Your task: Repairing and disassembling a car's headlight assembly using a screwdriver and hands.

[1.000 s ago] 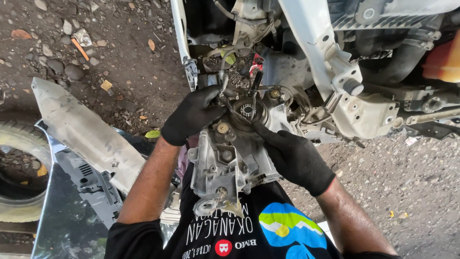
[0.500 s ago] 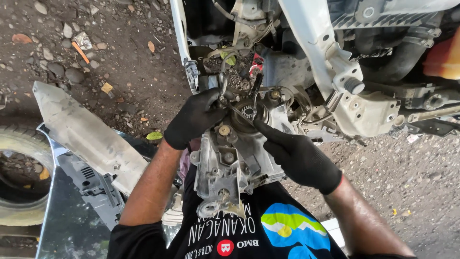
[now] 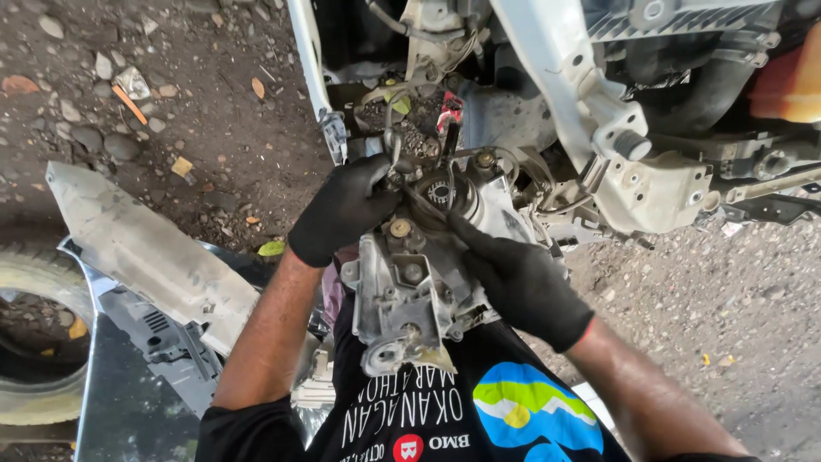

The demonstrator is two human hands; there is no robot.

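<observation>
We hold the grey cast-metal assembly [image 3: 410,291] upright against our chest, its upper end meeting the stripped white vehicle front [image 3: 590,111]. Compared with one second ago, the left hand [image 3: 342,210] has shifted slightly toward the round hub [image 3: 440,192] at the top of the casting; its gloved fingers are curled tight around the upper-left edge there. The right hand [image 3: 522,278] stays on the right flank, fingers spread and pressed flat against the metal, index finger reaching toward the hub. In our judgement the small shift means fine positioning at the hub, not removal.

No packages or signs are visible. The black shirt [image 3: 445,419] carries white lettering, a small red badge and a blue, green and yellow graphic. An orange translucent container [image 3: 791,81] sits at the upper right. A grey panel [image 3: 145,248] and a tyre [image 3: 34,342] lie at the left on the dirt.
</observation>
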